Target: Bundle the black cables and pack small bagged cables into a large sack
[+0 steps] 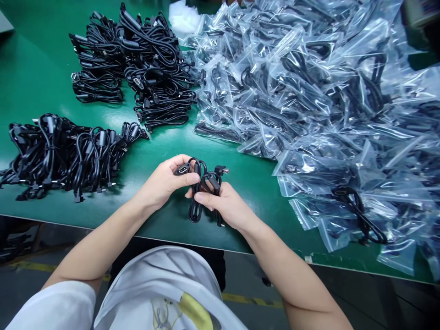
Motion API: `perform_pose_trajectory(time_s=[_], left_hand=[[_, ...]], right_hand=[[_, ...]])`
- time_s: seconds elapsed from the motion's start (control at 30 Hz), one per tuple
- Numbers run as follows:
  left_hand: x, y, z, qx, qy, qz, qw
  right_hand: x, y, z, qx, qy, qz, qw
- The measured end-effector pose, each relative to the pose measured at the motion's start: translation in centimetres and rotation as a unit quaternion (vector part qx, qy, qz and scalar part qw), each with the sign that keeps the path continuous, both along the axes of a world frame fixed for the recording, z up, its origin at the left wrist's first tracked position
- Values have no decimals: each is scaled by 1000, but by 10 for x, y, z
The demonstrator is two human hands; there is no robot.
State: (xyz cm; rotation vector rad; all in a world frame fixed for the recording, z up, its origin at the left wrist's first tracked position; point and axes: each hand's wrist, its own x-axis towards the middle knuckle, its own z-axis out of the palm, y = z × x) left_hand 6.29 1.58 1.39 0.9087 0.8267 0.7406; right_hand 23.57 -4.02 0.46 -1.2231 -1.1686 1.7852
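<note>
Between my hands, above the front part of the green table, is a coiled black cable [195, 211] with several connector ends. My left hand [171, 178] grips its left side, thumb across the loops, next to a connector with a rectangular socket [182, 169]. On the other side my right hand [225, 201] pinches the coil between thumb and fingers. Near its fingertips an angled plug [222, 170] sticks out to the right. Parts of the fingers are hidden behind the cable.
Bundled black cables lie in a pile at the left [55, 156] and a larger pile at the back [137, 59]. Clear plastic bags [302, 101] with cables inside cover the right side. One loose cable [360, 215] rests on the bags. The table's front edge [240, 251] runs before my body.
</note>
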Motion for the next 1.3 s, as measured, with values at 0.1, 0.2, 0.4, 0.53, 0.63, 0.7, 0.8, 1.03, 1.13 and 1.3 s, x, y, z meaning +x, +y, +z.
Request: perform_pose_trajectory(time_s=[0.1,0.2,0.4,0.53,0.63,0.7,0.8,1.03,1.13,1.3], left_hand=[[0,0,-1,5,-9,7,1000],[-1,0,-2,20,-7,15,1000],[-2,-3,-1,63,18,13,998],[-3,-4,-1,81,24,21,996],[-3,-4,-4,88,24,24,996],[-4,-3,-5,96,22,28,995],[-4,-2,-8,105,19,31,994],[-1,-2,-10,127,34,19,991],[-5,-10,-11,184,92,-24,978],[-53,-25,-2,388,262,-52,882]], right_hand=[[-1,0,-2,4,14,-9,1000],[-1,-1,-5,2,26,-15,1000],[-2,-2,-9,-6,65,-12,998],[-3,-1,-6,-13,86,-11,996],[-3,0,-4,-13,87,-14,996],[-2,0,-3,-14,90,-16,996],[-1,1,-2,-22,96,-20,995],[-5,2,-2,-95,140,-40,985],[-10,-1,-3,-139,164,-28,976],[-8,-4,-7,-105,113,-11,988]])
